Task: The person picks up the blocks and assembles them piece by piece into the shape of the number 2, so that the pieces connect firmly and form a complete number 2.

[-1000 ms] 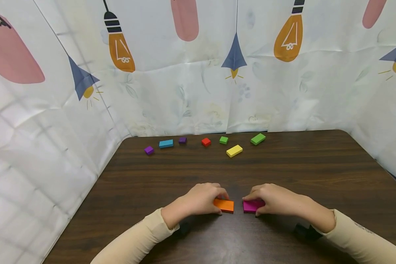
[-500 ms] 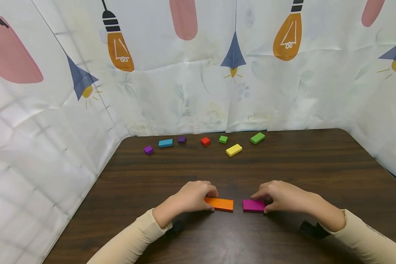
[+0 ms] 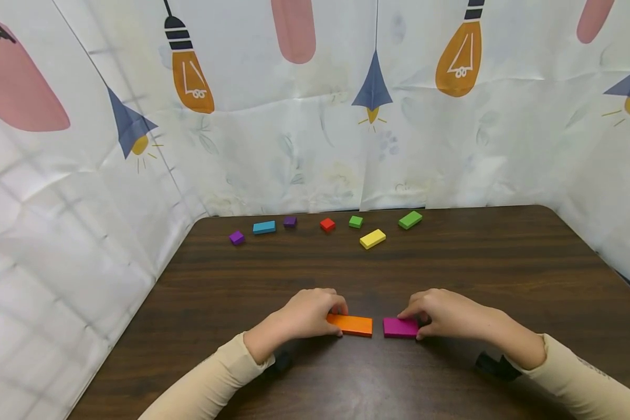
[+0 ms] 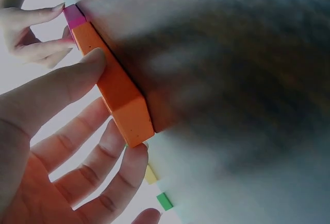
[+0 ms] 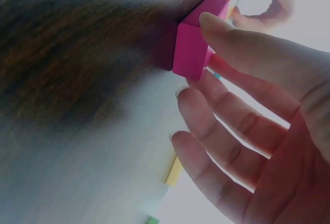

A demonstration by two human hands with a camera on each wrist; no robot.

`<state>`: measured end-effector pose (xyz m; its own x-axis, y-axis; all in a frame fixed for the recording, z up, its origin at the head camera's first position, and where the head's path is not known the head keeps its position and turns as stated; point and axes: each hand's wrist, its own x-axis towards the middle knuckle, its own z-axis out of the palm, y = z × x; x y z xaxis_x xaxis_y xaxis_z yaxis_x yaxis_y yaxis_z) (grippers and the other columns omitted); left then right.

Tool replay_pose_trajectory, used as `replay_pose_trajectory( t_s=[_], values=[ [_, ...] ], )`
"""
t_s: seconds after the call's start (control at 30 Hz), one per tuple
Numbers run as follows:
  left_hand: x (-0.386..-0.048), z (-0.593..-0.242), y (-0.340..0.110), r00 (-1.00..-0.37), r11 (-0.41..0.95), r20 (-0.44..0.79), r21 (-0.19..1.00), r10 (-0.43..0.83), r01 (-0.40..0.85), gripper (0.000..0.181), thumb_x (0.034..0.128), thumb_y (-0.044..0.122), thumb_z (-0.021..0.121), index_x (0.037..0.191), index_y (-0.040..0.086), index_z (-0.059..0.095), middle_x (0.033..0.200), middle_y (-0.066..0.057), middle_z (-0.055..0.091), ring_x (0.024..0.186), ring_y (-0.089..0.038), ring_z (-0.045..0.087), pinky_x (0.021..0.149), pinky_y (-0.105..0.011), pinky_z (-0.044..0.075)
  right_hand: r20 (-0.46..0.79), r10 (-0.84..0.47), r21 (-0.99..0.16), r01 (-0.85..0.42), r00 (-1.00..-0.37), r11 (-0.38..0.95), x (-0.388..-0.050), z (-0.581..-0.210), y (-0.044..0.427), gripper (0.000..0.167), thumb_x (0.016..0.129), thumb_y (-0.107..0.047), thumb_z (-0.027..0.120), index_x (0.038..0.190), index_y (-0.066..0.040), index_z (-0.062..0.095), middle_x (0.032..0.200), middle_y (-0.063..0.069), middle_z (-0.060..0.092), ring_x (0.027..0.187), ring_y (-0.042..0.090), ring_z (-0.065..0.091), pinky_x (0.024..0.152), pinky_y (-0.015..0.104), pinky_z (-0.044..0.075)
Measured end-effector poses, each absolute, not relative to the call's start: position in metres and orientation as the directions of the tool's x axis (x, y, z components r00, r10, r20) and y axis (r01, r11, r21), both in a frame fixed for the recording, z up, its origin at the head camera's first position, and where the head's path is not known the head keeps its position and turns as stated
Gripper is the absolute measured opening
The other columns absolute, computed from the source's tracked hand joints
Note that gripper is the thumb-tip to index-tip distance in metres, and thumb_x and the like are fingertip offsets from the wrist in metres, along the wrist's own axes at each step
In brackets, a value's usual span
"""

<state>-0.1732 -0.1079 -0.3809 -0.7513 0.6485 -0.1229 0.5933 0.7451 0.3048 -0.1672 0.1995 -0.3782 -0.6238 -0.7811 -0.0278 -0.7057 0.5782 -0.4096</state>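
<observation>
You are working low over the desk point(image 3: 315, 271) with both hands, each of them pinching one flat, oblong block. Your left hand point(image 3: 310, 313) is gripping the orange block point(image 3: 353, 325) near its left end; the thumb is pressing on the side nearest you, while fingers are reaching round the far side. Your right hand point(image 3: 448, 315) is pinching the magenta block point(image 3: 401, 328) near its right end, its thumb lying at the near corner and a fingertip touching the far edge. In the right wrist view, the other fingers of that hand are bending loosely beside the block.

The two blocks are lying flat on the desk in front of you, nearly in line end to end, orange on the left and magenta on the right. A narrow strip of dark wood is showing between their facing ends, so they are not touching.

Well beyond your hands, more blocks are lying scattered toward the far edge. From left to right you are facing a purple block point(image 3: 237, 238), a blue block point(image 3: 264, 227), a dark purple block point(image 3: 290, 222), a red block point(image 3: 328, 225), a small green block point(image 3: 356, 221), a yellow block point(image 3: 373, 239) sitting slightly closer to you, and a longer green block point(image 3: 410, 220). Behind the desk, a white curtain point(image 3: 304, 157) printed with lamps and bulbs is hanging.
</observation>
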Motion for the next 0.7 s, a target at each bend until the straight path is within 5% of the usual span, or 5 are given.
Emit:
replay_pose_trajectory(
  t_s=[0.7],
  values=[
    [-0.1718, -0.3834, -0.1022, -0.752, 0.743, -0.111, 0.301, 0.650, 0.598, 0.026, 0.0842, 0.032, 0.087, 0.103, 0.018, 0.075, 0.090, 0.010, 0.059, 0.077, -0.007, 0.053, 0.072, -0.025, 0.048, 0.003, -0.790, -0.399, -0.726, -0.613, 0.561, -0.1671, -0.3807, 0.1954, 0.035, 0.081, -0.016, 0.089, 0.115, -0.011, 0.079, 0.093, -0.014, 0.062, 0.069, -0.002, 0.046, 0.060, 0.021, 0.042]
  ],
)
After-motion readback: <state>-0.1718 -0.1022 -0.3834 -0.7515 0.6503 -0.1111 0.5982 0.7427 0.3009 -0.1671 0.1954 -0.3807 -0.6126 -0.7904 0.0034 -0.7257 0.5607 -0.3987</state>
